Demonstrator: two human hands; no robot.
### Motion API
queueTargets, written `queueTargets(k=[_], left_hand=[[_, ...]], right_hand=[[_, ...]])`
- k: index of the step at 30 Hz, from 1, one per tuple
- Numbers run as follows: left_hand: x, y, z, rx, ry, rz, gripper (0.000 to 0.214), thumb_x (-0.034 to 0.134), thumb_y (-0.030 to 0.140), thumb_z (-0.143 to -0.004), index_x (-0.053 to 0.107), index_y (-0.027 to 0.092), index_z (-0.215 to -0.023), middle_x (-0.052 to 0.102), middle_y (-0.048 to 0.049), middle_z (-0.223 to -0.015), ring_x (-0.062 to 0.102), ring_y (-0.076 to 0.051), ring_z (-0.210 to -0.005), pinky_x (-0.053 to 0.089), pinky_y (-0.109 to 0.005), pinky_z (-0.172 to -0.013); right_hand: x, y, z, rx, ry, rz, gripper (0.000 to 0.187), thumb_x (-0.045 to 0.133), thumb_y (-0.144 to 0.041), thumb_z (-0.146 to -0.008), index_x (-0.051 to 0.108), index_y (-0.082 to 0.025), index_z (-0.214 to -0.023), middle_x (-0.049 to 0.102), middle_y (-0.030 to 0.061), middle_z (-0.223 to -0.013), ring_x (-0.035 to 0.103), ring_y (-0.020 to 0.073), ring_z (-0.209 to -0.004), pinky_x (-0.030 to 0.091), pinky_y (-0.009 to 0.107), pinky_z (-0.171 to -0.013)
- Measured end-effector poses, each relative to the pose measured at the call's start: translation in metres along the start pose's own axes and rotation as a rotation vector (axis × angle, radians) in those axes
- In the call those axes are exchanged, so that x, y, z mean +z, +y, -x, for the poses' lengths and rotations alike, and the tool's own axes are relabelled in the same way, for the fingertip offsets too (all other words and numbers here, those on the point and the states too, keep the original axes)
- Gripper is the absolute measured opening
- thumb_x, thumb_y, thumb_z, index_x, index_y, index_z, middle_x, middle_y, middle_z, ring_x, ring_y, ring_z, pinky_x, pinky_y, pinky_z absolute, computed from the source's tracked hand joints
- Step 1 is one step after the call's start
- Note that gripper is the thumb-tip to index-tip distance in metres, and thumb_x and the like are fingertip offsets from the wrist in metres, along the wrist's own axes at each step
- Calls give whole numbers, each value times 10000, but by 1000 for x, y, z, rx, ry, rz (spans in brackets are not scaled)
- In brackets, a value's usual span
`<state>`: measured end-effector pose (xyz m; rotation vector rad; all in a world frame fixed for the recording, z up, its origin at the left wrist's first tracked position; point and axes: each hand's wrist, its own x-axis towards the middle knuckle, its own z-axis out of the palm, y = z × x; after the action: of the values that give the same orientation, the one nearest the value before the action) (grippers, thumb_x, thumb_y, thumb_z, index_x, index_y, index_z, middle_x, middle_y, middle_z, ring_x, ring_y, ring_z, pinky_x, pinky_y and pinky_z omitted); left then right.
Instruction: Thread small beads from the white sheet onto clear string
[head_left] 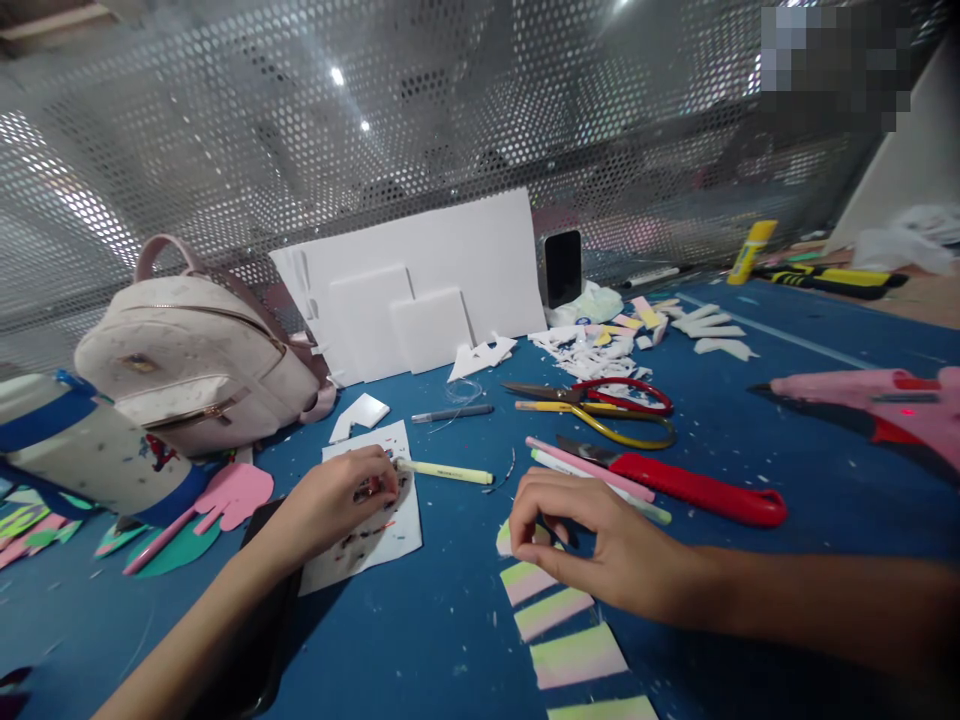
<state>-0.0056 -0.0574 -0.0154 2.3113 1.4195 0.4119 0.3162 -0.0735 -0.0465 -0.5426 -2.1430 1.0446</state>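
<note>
The left hand (334, 500) was held with its fingers curled over a marked white paper (401, 540), the fingertips just beside the left end of a yellow pen (454, 473); whether anything was gripped could not be told. The right hand (622, 555) was bent above the far end of a column of green-and-pink strips (577, 655), thumb and forefinger drawn close; whether a strip was pinched could not be told. Between the paper's right edge and the strips' left edges, a stretch of blue table (457, 610) was left uncovered. Narrow gaps were kept between the strips, the nearest being cut off by the view. Beyond the right hand, room was taken up by a red-handled cutter (697, 490) and scissors (626, 400). The far side was bounded by an upright white board (480, 250), the left by a backpack (202, 340), the right by a pink glue gun (847, 390).
</note>
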Motion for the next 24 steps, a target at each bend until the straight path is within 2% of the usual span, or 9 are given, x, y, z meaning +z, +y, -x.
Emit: queueTargets(k=[6, 10, 15, 19, 24], left_hand=[[-4, 10, 0, -26, 154, 175, 63, 625, 150, -828, 628, 196, -785, 717, -39, -851, 672, -200, -805, 536, -331, -777], [3, 19, -1, -63, 252, 339, 134, 663, 239, -826, 585, 190, -730, 724, -54, -795, 697, -190, -742, 574, -306, -699], [32, 50, 3, -94, 298, 489, 103, 685, 219, -826, 635, 182, -745, 753, -60, -770, 734, -198, -768, 576, -286, -691], [58, 78, 11, -192, 292, 738, 118, 727, 148, -793, 646, 184, -715, 745, -38, -730, 744, -201, -797, 551, -267, -713], [79, 88, 19, -198, 270, 875, 100, 753, 133, -813, 670, 189, -818, 714, 1, -735, 652, -125, -676, 494, -205, -640]], right_hand=[[1, 0, 1, -2, 0, -11, 66, 631, -119, -931, 655, -172, -900, 631, 19, -876, 538, 118, -761, 406, 203, -624], [0, 0, 1, -4, -3, -15, 61, 633, -125, -934, 655, -175, -906, 634, 15, -885, 543, 115, -775, 405, 195, -631], [-1, -2, -1, 30, 11, -11, 55, 639, -131, -928, 662, -171, -898, 630, 13, -877, 541, 112, -758, 401, 198, -626], [-1, -3, -2, 36, 17, -18, 66, 634, -120, -922, 656, -171, -887, 623, 12, -871, 543, 116, -767, 404, 202, -635], [-2, -3, -1, 19, 15, -7, 68, 633, -109, -908, 645, -169, -878, 612, 10, -856, 531, 122, -768, 401, 211, -641]])
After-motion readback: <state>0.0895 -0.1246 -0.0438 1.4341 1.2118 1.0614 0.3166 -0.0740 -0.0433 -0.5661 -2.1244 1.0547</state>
